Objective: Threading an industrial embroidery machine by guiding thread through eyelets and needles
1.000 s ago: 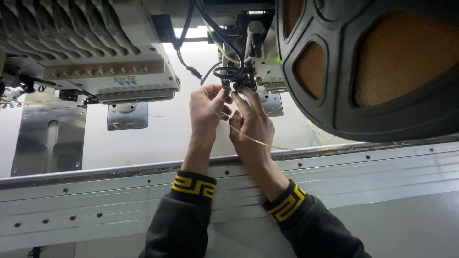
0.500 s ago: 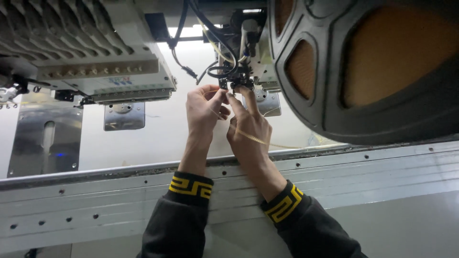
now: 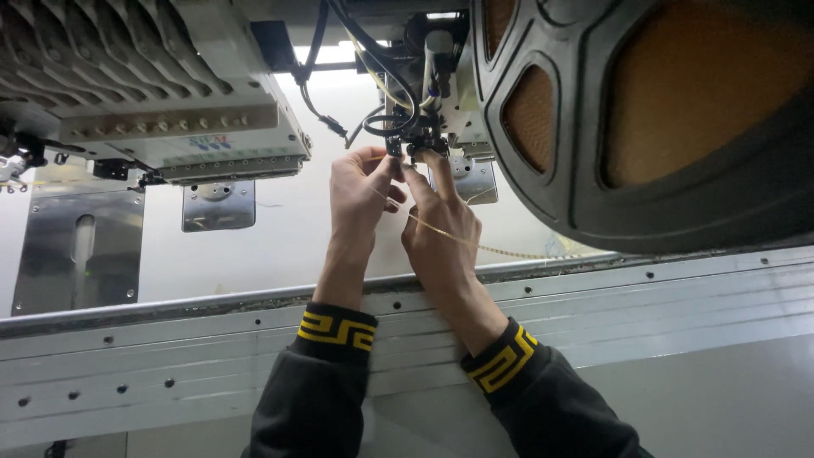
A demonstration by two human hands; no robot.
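Seen from the head camera, the person is reaching both arms up and across a grey metal rail (image 3: 593,314) toward the underside of an embroidery machine. The left hand (image 3: 360,191) is lifting to a small black fitting (image 3: 414,146) hanging below the machine head, its thumb and forefinger pinching together right at the fitting; what they are pinching is too small to tell. The right hand (image 3: 441,225) is sitting just beside it, almost touching, with the forefinger stretching up to the same fitting and the other fingers curling loosely. A thin gold cord (image 3: 483,247) is running from between the two hands, across the right hand and away to the right above the rail. Black cables (image 3: 373,51) are looping down to the fitting. A big black reel (image 3: 678,203) with tan filling is looming at the right, and a white needle head (image 3: 170,127) is hanging at the left.
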